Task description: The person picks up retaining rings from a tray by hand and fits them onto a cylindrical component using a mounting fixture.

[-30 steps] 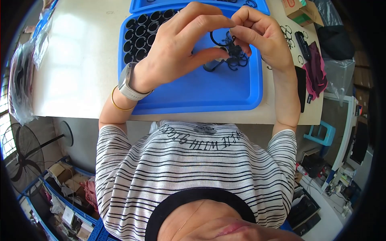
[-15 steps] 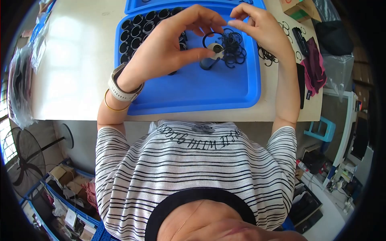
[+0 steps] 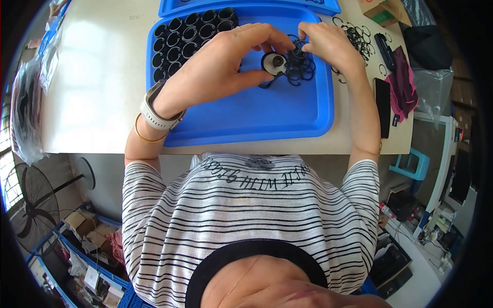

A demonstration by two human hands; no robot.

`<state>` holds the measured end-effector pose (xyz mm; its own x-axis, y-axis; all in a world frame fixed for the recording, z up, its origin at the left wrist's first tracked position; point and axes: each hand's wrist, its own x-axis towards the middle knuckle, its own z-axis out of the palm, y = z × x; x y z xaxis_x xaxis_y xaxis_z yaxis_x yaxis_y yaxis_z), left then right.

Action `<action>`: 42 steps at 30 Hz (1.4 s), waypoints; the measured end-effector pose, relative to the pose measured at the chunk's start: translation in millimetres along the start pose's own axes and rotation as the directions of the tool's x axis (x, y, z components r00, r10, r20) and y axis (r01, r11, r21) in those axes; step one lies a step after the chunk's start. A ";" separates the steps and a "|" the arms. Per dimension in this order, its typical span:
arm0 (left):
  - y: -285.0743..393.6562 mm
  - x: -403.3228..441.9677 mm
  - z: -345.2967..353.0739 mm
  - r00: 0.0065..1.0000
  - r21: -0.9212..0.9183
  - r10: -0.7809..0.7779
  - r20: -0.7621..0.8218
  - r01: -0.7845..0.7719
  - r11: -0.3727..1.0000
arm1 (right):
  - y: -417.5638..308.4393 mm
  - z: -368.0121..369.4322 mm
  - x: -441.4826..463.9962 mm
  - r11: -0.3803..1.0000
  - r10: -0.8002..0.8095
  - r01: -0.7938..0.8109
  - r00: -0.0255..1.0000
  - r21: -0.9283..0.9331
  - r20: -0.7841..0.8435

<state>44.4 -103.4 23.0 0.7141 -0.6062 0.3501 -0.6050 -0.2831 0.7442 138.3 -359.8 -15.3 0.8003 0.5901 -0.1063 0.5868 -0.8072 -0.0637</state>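
My left hand (image 3: 231,64) curls over the blue tray (image 3: 241,123), thumb and fingers closed round a small fixture with a pale disc top (image 3: 273,62). A thin black ring lies around the disc's edge. Right beside the fixture is a tangled pile of black open rings (image 3: 300,69). My right hand (image 3: 328,45) has its fingers curled together at the pile's upper edge; what they pinch, if anything, cannot be made out. Rows of short black cylinders (image 3: 174,53) stand in the tray's left part, partly hidden behind my left hand.
More black rings (image 3: 359,41) are scattered on the table right of the tray. Farther right are a black phone-like slab (image 3: 382,105), a dark stapler-like tool (image 3: 385,51), a maroon cloth (image 3: 402,82) and a cardboard box (image 3: 380,11). Another blue tray (image 3: 246,7) adjoins at the back.
The black ring that stood tilted above the fixture now lies around the disc. My left hand has come down slightly. My right hand has moved down to the ring pile.
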 end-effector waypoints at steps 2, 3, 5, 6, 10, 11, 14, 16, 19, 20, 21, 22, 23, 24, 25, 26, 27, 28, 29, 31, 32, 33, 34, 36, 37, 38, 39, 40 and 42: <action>0.0 0.1 0.5 1.000 0.008 0.005 -0.003 -0.005 1.000 | 0.1 -0.8 -0.3 1.000 -0.008 0.008 0.999 0.009 -0.040; 0.4 0.1 0.9 1.000 0.011 0.002 -0.005 -0.002 1.000 | -1.0 -3.7 -1.0 1.000 -0.010 0.010 0.999 0.022 -0.031; 1.3 0.5 1.4 1.000 0.013 0.000 -0.006 0.000 1.000 | -1.2 -7.0 -2.3 0.999 -0.010 0.011 1.000 0.036 -0.022; 1.8 0.4 1.4 1.000 0.018 -0.005 -0.006 0.005 1.000 | -1.2 -7.9 -2.7 0.999 -0.012 0.013 1.000 0.044 -0.028; 2.7 0.2 0.5 1.000 0.039 0.003 0.000 -0.003 0.999 | -0.7 -11.8 -3.2 0.997 -0.015 0.019 0.998 0.077 -0.054; 2.7 0.1 0.4 1.000 0.039 0.002 0.000 -0.002 0.999 | 0.1 -11.7 -3.4 0.997 -0.015 0.019 0.998 0.078 -0.053; 1.1 0.6 -0.5 1.000 0.039 0.009 0.009 -0.009 0.999 | 2.7 -11.3 -2.9 0.995 -0.031 0.038 0.997 0.097 -0.070; -0.1 0.9 -1.8 0.999 0.064 0.025 0.035 -0.028 0.998 | 3.0 -11.7 -2.7 0.995 -0.019 0.024 0.998 0.100 -0.057; 2.1 1.2 -3.0 0.999 0.077 0.016 0.046 -0.020 0.997 | 2.4 -12.4 -3.3 0.995 -0.012 0.018 0.998 0.098 -0.062; 2.0 1.3 -2.7 0.999 0.076 0.016 0.046 -0.019 0.997 | 2.2 -13.3 -3.8 0.995 -0.011 0.017 0.998 0.098 -0.061; 1.7 1.7 -2.3 0.998 0.094 0.052 0.023 -0.054 0.994 | 1.8 -14.7 -4.5 0.995 -0.008 0.014 0.998 0.099 -0.063; 1.4 2.0 -2.2 0.996 0.114 0.088 0.001 -0.088 0.990 | 1.6 -16.2 -5.1 0.995 -0.004 0.010 0.998 0.099 -0.065; 1.1 2.1 -2.6 0.996 0.113 0.088 0.001 -0.087 0.990 | 1.5 -17.5 -5.7 0.995 -0.004 0.010 0.998 0.099 -0.064; 1.0 2.2 -3.6 0.997 0.084 0.074 0.000 -0.074 0.994 | 1.5 -19.1 -6.4 0.995 -0.005 0.014 0.996 0.100 -0.084; 0.9 2.4 -4.5 0.998 0.054 0.061 0.000 -0.061 0.997 | 1.8 -20.7 -7.2 0.995 -0.007 0.017 0.995 0.100 -0.104; 1.3 2.0 -5.2 0.998 0.054 0.061 0.000 -0.061 0.997 | 1.2 -22.8 -8.2 0.995 -0.006 0.017 0.995 0.100 -0.103; 2.0 1.3 -6.0 1.000 0.060 0.030 -0.001 -0.030 0.998 | 0.4 -25.2 -9.2 0.992 0.007 0.007 0.995 0.130 -0.101; 2.3 0.8 -6.7 1.000 0.068 0.000 -0.003 0.001 0.998 | 0.1 -26.8 -9.7 0.987 0.020 -0.004 0.995 0.159 -0.099; 2.1 0.8 -7.0 1.000 0.067 0.000 -0.002 0.000 0.998 | 3.4 -27.2 -9.4 0.987 0.020 -0.004 0.995 0.159 -0.099; 1.4 1.5 -7.1 1.000 0.042 0.009 -0.020 -0.008 0.999 | 12.5 -28.4 -9.4 0.987 -0.079 0.092 0.991 0.131 -0.106; 1.0 1.7 -7.2 1.000 0.040 0.011 -0.019 -0.010 0.999 | 14.9 -29.2 -10.8 0.987 -0.076 0.089 0.992 0.130 -0.105; 0.6 1.9 -7.4 1.000 0.038 0.012 -0.027 -0.011 0.999 | 15.7 -32.1 -12.3 0.981 -0.091 0.116 0.984 0.157 -0.154; 0.2 2.0 -7.5 0.999 0.036 0.013 -0.036 -0.012 0.999 | 15.7 -36.0 -13.7 0.973 -0.105 0.144 0.973 0.183 -0.204; -1.1 1.6 -7.4 0.999 0.034 0.013 -0.044 -0.012 0.999 | 10.7 -47.6 -19.5 0.962 -0.035 0.091 0.976 0.256 -0.214; -2.0 1.2 -7.5 0.999 0.033 0.012 -0.053 -0.010 0.999 | 7.0 -54.2 -22.4 0.944 0.035 0.040 0.975 0.329 -0.219; -3.1 1.0 -7.9 0.999 0.033 0.012 -0.053 -0.010 0.999 | 4.3 -60.1 -24.4 0.922 0.101 -0.024 0.979 0.386 -0.180; -4.3 1.0 -8.2 0.998 0.026 0.018 -0.058 -0.017 1.000 | 3.8 -63.8 -25.0 0.922 0.101 -0.024 0.978 0.386 -0.180; -5.0 0.8 -8.2 0.998 0.018 0.023 -0.063 -0.022 1.000 | 3.6 -66.6 -25.6 0.895 0.127 -0.028 0.973 0.445 -0.195; -5.4 0.7 -8.0 0.998 0.022 0.021 -0.060 -0.020 1.000 | 6.1 -64.6 -24.3 0.833 0.145 -0.010 0.969 0.553 -0.202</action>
<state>51.0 -96.4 23.9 0.7213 -0.5659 0.3993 -0.6265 -0.2872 0.7246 130.4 -378.4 51.0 0.8853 0.4566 0.0884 0.4131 -0.6846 -0.6006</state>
